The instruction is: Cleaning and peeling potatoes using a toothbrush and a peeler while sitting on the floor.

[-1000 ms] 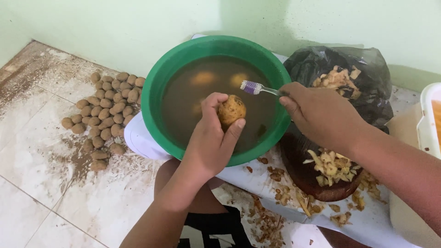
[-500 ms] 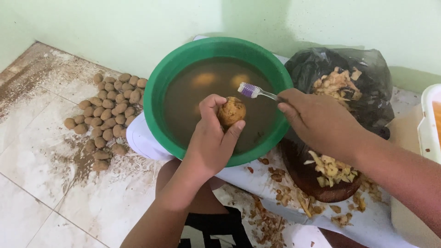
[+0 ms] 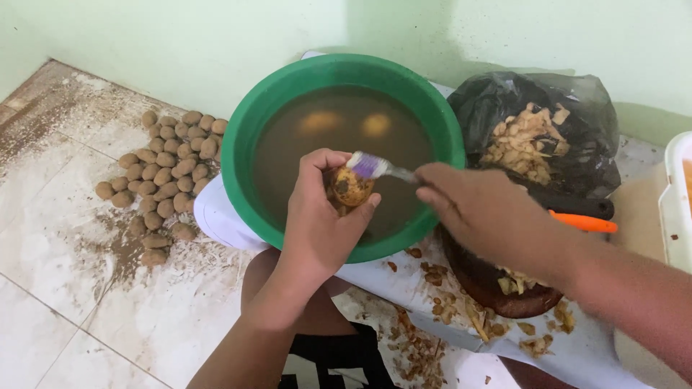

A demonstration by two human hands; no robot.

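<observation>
My left hand (image 3: 317, 216) holds a small brown potato (image 3: 350, 187) above a green basin (image 3: 241, 137) of murky brown water. My right hand (image 3: 490, 212) grips a toothbrush (image 3: 371, 166) whose purple-and-white head rests on top of the potato. Two pale potatoes (image 3: 321, 121) lie sunk in the water at the far side of the basin.
A heap of several dirty potatoes (image 3: 162, 173) lies on the tiled floor left of the basin. A black bag of peelings (image 3: 537, 137) sits to the right. A round wooden board (image 3: 497, 284), an orange-handled knife (image 3: 584, 221) and scattered peelings lie on white cloth. A white tub (image 3: 676, 202) stands at the right edge.
My right hand has brought the toothbrush down and left, from above the water onto the potato. My left hand has kept the potato over the basin.
</observation>
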